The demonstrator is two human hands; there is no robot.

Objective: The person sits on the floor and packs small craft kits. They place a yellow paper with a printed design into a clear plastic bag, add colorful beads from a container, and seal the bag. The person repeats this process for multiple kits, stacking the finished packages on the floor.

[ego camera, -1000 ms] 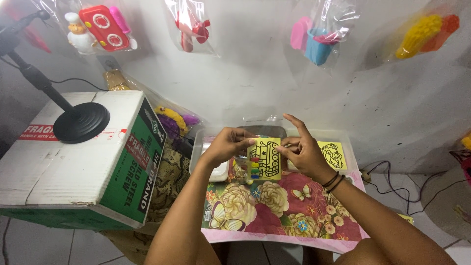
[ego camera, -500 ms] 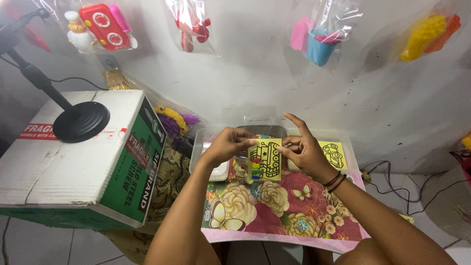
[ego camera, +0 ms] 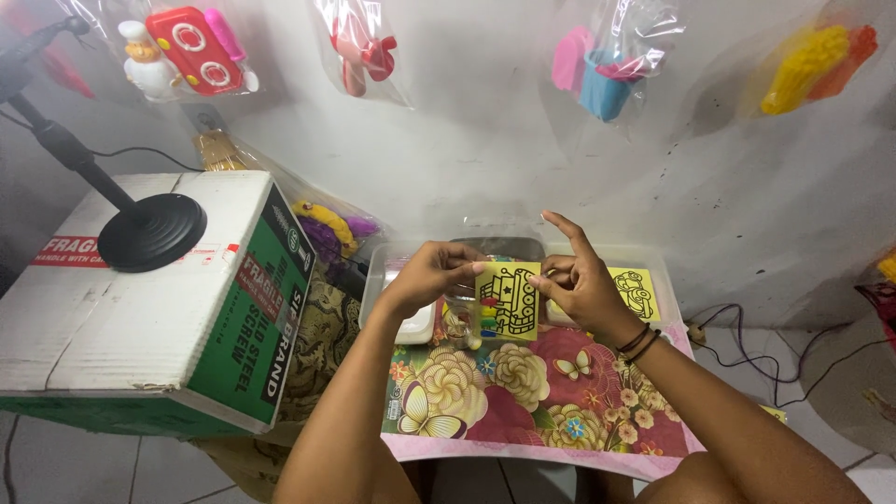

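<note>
Yellow picture card (ego camera: 509, 301) with a black line drawing, held upright above the far edge of the floral table mat (ego camera: 532, 392). Left hand (ego camera: 431, 273) pinches the card's top left corner, thumb and fingertips closed on it, wrist bent inward. Right hand (ego camera: 581, 277) grips the card's right edge between thumb and bent fingers; index finger sticks up free. Dark bands on the right wrist. Behind the card: a clear tray (ego camera: 397, 266) and a second yellow card (ego camera: 635, 293) lying flat, right of the held one. Left of the mat, a cardboard box (ego camera: 159, 308) bearing a black stand base (ego camera: 152, 232). Bagged toys (ego camera: 191, 47) hang on the wall above.
</note>
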